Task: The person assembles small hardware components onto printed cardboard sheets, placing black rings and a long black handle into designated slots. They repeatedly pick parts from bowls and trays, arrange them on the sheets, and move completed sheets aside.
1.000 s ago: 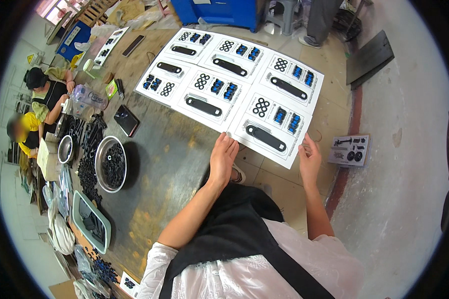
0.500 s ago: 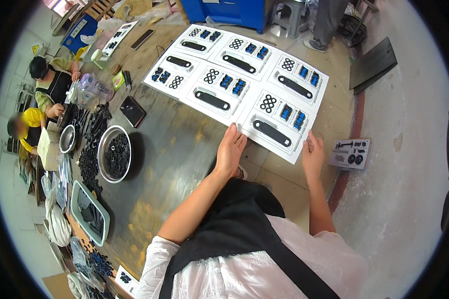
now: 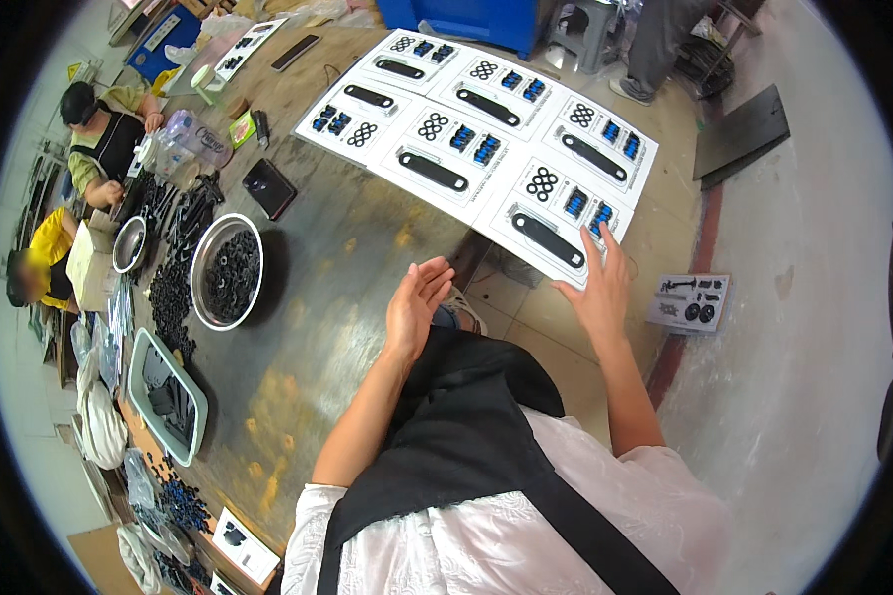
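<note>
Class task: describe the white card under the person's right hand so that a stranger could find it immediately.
Start at the brown worktable. Six white cards lie in a block at its far edge. The nearest card, overhanging that edge under the right hand, is the one.

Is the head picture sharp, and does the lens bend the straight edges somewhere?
Head view: mostly sharp; the white packaging cards and metal bowl are clear. Fisheye bends the table edge and floor lines toward the dark rim. Light is even, with a soft sheen on the tabletop. Both hands, left hand, right hand, show little blur.
</note>
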`<state>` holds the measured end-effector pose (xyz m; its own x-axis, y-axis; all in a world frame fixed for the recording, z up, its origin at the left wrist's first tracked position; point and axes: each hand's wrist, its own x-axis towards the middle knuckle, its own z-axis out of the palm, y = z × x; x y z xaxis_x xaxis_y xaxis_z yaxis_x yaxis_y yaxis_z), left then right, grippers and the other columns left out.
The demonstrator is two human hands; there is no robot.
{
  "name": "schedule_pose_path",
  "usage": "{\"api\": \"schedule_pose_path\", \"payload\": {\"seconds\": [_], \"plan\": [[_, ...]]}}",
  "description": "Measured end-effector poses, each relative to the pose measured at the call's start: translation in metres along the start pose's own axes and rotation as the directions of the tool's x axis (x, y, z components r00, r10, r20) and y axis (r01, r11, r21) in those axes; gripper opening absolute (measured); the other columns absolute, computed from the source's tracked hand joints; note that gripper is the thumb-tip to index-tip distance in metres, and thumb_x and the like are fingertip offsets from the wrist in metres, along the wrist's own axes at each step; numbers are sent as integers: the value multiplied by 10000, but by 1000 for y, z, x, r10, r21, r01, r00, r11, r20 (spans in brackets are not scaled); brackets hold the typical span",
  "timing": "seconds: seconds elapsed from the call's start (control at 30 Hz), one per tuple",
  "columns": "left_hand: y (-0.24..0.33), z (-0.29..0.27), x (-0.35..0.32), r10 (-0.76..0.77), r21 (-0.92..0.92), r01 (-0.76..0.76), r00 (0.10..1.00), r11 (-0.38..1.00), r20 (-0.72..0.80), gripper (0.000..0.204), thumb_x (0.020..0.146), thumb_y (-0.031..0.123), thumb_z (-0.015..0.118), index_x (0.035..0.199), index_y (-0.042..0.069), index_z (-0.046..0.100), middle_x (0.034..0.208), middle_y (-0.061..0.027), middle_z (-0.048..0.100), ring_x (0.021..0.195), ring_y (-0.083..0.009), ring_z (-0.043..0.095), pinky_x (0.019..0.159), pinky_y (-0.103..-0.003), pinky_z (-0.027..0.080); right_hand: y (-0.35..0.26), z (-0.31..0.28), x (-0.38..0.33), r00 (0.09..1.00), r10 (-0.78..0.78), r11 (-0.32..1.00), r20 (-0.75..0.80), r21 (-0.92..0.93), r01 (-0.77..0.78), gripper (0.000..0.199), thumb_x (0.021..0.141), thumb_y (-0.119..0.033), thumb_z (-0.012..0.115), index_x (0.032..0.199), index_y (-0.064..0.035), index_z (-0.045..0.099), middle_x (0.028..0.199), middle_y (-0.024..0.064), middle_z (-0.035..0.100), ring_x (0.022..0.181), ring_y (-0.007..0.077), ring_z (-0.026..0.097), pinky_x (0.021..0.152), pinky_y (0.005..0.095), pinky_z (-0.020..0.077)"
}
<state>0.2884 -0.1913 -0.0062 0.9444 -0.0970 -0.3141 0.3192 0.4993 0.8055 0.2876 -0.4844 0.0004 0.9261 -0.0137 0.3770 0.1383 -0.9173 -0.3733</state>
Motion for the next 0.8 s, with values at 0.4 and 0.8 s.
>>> {"api": "schedule_pose_path", "payload": {"seconds": [0.4,0.8], "plan": [[-3,-33,-16,47,-11,-48,996,999,-77,515,1080,424,379,1259,-26,553,1269,-169,581,1186,-284,587,1063,-408,453,0,6,3,999,-22,999,28,28,21,946,655,-221,903,1479,-126,449,1520,158,377,1308,374,437,1083,487,379],[-16,-49,-14,71,-139,-81,995,987,-73,469,1071,353,436,1251,-67,541,1262,-224,598,1190,-326,600,1054,-423,476,1,4,41,990,-52,964,128,264,17,906,748,-304,863,1508,-110,409,1529,182,373,1373,402,389,1129,503,337]]}}
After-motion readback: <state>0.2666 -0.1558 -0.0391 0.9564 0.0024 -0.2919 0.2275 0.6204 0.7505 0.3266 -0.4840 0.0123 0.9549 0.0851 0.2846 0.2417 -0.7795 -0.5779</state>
